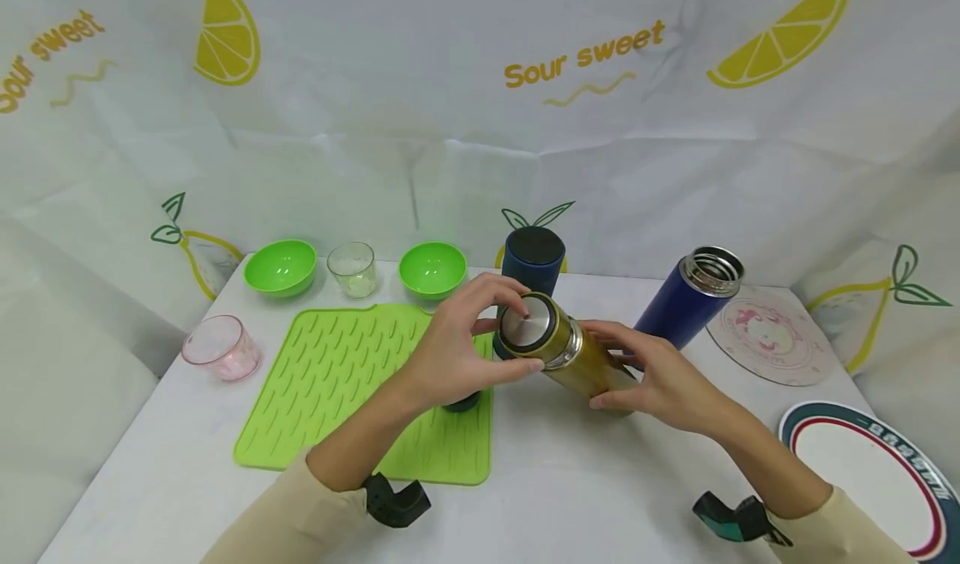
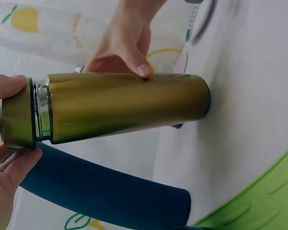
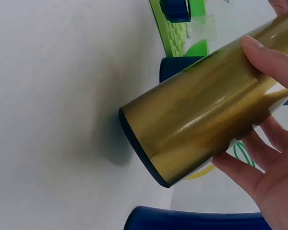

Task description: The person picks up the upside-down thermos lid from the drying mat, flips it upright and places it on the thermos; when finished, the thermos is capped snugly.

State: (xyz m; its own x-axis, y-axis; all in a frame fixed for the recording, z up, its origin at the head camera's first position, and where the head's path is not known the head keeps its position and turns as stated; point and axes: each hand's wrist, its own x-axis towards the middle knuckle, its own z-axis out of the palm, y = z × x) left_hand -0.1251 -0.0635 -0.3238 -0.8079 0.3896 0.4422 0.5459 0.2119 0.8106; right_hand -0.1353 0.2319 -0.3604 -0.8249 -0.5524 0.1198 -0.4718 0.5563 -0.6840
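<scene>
Left hand [image 1: 450, 351]: fingers curled round the cap [image 1: 525, 324] of the gold flask [image 1: 570, 356], thumb at the cap's near edge, fingertips over its far rim. Right hand [image 1: 656, 376]: fingers wrapped round the flask's body, thumb on top. Flask tilted off the table [image 1: 600, 497], cap end toward the camera and at 10 o'clock, base end down at 4 o'clock; steel ring shows between cap and body.

Just behind the flask, at 12 o'clock: dark blue flask [image 1: 532, 260], upright, capped. At 2 o'clock: second blue flask [image 1: 690, 297], open, steel threaded mouth showing, leaning right.

Under the left forearm: green ribbed mat [image 1: 337, 381], a small dark object on it, mostly hidden by the hand.

At 10 to 11 o'clock along the back edge: two green bowls [image 1: 281, 267] with a clear cup [image 1: 352, 269] between them. Pink cup [image 1: 221, 347] at 9 o'clock. Round patterned coaster [image 1: 772, 339] at 3 o'clock; rimmed plate [image 1: 870, 472] at 4 o'clock.
</scene>
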